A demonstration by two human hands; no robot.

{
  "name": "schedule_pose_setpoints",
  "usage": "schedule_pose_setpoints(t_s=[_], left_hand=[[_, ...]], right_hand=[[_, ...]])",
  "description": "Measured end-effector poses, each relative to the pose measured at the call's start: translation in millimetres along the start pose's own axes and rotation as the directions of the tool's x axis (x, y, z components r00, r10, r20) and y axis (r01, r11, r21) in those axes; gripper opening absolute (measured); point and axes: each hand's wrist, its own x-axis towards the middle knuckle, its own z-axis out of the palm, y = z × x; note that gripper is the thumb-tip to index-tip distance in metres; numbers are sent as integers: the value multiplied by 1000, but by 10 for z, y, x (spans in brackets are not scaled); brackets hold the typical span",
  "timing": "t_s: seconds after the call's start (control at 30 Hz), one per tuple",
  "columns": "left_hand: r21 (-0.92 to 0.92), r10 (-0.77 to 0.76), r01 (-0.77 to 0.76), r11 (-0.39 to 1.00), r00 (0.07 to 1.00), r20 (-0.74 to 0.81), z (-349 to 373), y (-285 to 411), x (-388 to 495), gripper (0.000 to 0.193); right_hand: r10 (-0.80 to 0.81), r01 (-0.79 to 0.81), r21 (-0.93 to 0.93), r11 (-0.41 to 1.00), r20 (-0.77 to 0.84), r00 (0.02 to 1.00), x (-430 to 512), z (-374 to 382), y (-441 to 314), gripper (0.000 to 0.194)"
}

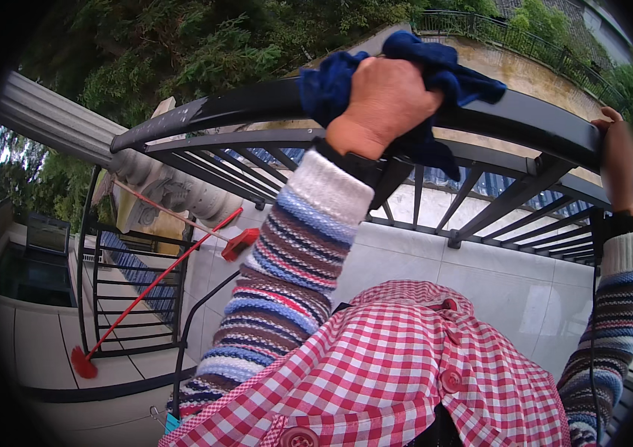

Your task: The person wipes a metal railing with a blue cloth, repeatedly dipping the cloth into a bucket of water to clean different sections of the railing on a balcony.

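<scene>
My left hand (386, 103) is closed around a bunched dark blue cloth (336, 84), pressed against the top of a black metal handrail (238, 106). Folds of the cloth spread to both sides of my fist and hang down behind my wrist. Farther right, my right hand (621, 156) grips the same handrail, its fingertips reaching over the outer side; part of this hand is blurred. The rail looks wet and shiny just left of the cloth, with pale specks near its left end. Slanting metal bars (464, 195) of the balcony railing stand below it.
A red-handled broom (165, 279) and a red brush head (240, 244) on a pole lean at the left, near a carved stone baluster (204, 201). A black metal rack (137, 290) stands there too. Light floor tiles (389, 257) lie below; trees (182, 50) rise beyond.
</scene>
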Motion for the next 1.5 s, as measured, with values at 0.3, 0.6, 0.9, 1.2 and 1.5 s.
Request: schedule_pose_setpoints(t_s=[0.3, 0.6, 0.9, 1.2, 1.5], left_hand=[[238, -585, 602, 762, 798, -148, -721, -2720, -785, 55], [16, 177, -197, 980, 834, -522, 393, 123, -537, 46], [166, 124, -38, 985, 830, -544, -19, -1513, -953, 30], [-979, -916, -90, 181, 348, -201, -278, -1999, -1671, 55], [-402, -410, 293, 868, 879, -244, 1245, -754, -1534, 35]], right_hand=[[-83, 73, -207, 976, -44, 996, 98, 89, -230, 31], [-1, 0, -198, 980, -9, 1000, 124, 164, -12, 33], [-38, 40, -118, 992, 17, 999, 94, 141, 114, 33], [104, -107, -52, 993, -44, 994, 108, 133, -237, 32], [104, -111, -117, 987, -60, 993, 100, 34, -370, 30]])
